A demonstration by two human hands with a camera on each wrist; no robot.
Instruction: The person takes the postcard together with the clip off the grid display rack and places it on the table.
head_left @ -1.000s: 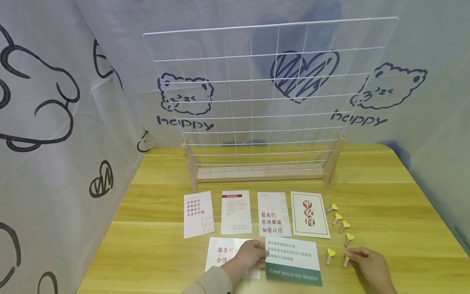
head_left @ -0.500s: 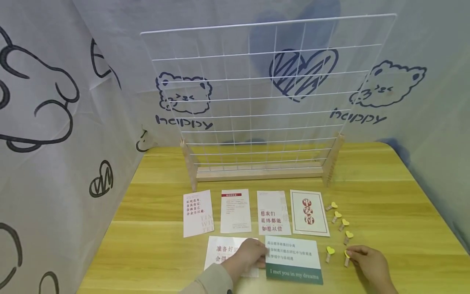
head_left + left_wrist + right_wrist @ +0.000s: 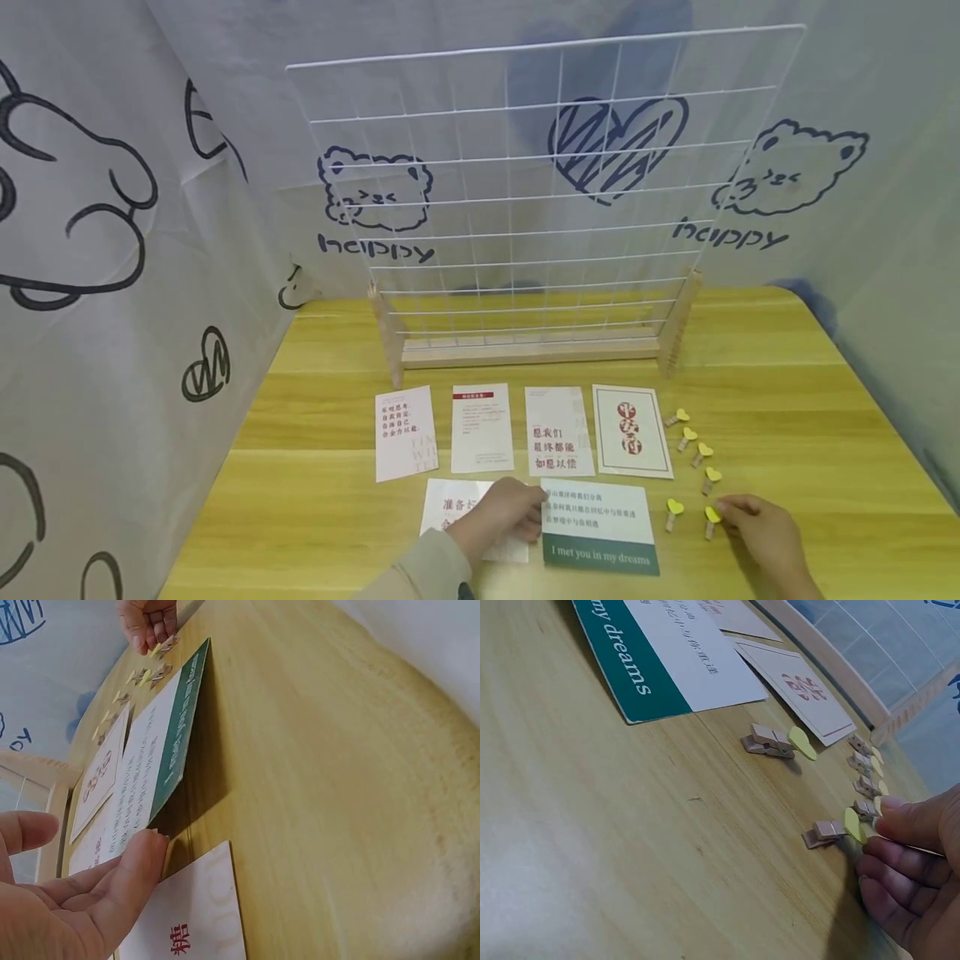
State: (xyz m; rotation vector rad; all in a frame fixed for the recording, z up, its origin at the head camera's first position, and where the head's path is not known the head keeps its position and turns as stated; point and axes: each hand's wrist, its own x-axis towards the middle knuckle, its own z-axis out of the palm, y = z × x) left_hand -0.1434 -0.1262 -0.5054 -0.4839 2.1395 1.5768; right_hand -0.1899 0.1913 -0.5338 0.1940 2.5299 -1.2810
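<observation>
A white-and-green card (image 3: pixel 600 521) lies right of my left hand (image 3: pixel 504 517), its near edge raised above a shadow in the left wrist view. My fingers touch its left edge; the thumb stands apart. Beneath that hand is a white card with red characters (image 3: pixel 450 504). On the right, my right hand (image 3: pixel 765 537) pinches the yellow heart end of a small wooden clothespin (image 3: pixel 829 834) lying on the table. Another heart clothespin (image 3: pixel 772 741) lies between it and the green card. Several more clothespins (image 3: pixel 701 454) form a slanting row farther back.
Behind them, several printed cards (image 3: pixel 558 432) lie in a row. A white wire grid (image 3: pixel 510 200) stands upright in a wooden base (image 3: pixel 525 354) at the back of the wooden table (image 3: pixel 300 492). Patterned cloth (image 3: pixel 112 350) hangs around it.
My right hand has shifted slightly right, and the clothespin at its fingertips has moved a little with it. The left hand and the green card stay nearly in place.
</observation>
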